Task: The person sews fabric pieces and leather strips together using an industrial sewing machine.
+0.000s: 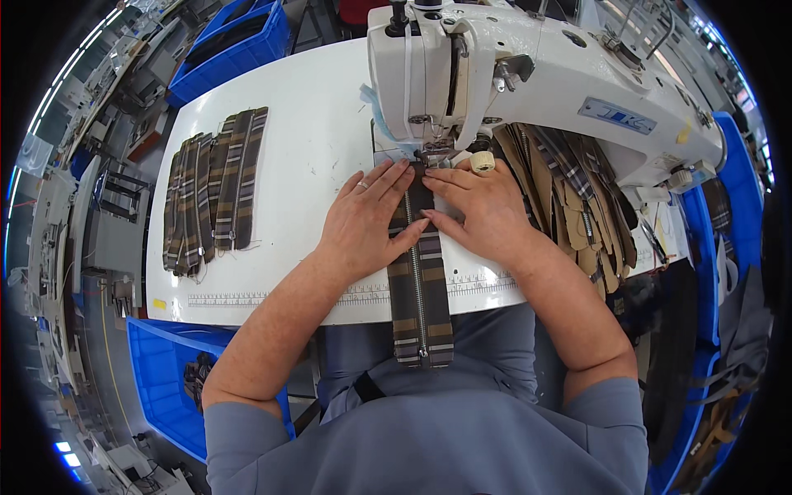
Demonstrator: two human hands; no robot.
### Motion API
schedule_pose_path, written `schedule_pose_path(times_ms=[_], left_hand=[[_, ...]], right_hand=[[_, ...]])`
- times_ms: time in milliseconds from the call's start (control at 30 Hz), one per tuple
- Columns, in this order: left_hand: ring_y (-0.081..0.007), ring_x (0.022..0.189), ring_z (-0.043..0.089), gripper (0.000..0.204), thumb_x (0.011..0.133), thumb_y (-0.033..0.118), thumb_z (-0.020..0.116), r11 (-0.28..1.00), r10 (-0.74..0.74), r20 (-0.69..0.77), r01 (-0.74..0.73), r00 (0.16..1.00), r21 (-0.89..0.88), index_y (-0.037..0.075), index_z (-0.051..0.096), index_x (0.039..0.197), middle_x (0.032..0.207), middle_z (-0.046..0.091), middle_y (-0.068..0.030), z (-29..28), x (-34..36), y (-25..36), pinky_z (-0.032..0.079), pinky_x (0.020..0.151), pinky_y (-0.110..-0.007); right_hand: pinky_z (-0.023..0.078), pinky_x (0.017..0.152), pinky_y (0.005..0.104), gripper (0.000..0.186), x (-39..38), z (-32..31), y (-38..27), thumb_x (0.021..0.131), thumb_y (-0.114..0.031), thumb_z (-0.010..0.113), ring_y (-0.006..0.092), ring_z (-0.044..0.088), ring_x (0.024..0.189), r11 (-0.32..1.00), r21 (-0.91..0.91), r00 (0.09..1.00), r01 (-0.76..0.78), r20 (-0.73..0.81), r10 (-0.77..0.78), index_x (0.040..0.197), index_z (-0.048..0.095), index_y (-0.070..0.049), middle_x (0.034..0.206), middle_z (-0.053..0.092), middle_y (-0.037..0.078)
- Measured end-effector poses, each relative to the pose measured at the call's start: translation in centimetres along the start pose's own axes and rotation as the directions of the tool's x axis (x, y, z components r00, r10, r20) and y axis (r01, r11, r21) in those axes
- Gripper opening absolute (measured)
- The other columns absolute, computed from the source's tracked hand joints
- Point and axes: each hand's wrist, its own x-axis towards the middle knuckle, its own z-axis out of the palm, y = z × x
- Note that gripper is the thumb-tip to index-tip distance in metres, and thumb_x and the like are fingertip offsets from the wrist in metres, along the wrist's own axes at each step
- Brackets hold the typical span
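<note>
Likely feeding zippered plaid strip [436, 290], overhanging bench [318, 107] at near edge, into far-side sewing machine [536, 62] with left grip [365, 212] and right grip [487, 206] flat along strip, unclamped; probably calls for straight guiding next.

L hand [363, 216] & R hand [485, 213] press flat on zip strip [432, 289], far end at white sewing mach. [536, 74]; more strips [237, 177] on L.
</note>
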Motion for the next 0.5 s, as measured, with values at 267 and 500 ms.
schedule_pose_path(times_ms=[267, 500], left_hand=[[-0.034, 0.153, 0.042, 0.075, 0.098, 0.049, 0.066, 1.0, 0.009, 0.017, -0.009, 1.0, 0.007, 0.0, 0.052, 0.153, 0.161, 0.05, -0.0156, -0.18, 0.05, -0.14, 0.031, 0.125, -0.056], [-0.0322, 0.155, 0.039, 0.077, 0.097, 0.051, 0.067, 0.999, 0.018, 0.066, -0.016, 0.998, -0.044, 0.005, 0.049, 0.156, 0.165, 0.046, -0.0138, -0.37, -0.19, -0.26, 0.026, 0.128, -0.058]], right_hand=[[0.044, 0.099, 0.0418, 0.043, 0.13, -0.07, -0.07, 0.092, -0.037, 0.073, 0.0259, 0.063, 0.11, 1.0, -0.014, 0.999, 0.024, -0.024, -0.024, 0.123, 0.076, -0.008, 0.125, 0.073, 0.004], [0.045, 0.098, 0.0416, 0.046, 0.12, -0.14, -0.28, 0.092, -0.038, 0.073, 0.0266, 0.062, 0.111, 1.0, -0.01, 0.999, 0.026, -0.023, -0.026, 0.125, 0.075, -0.007, 0.127, 0.072, 0.005]])
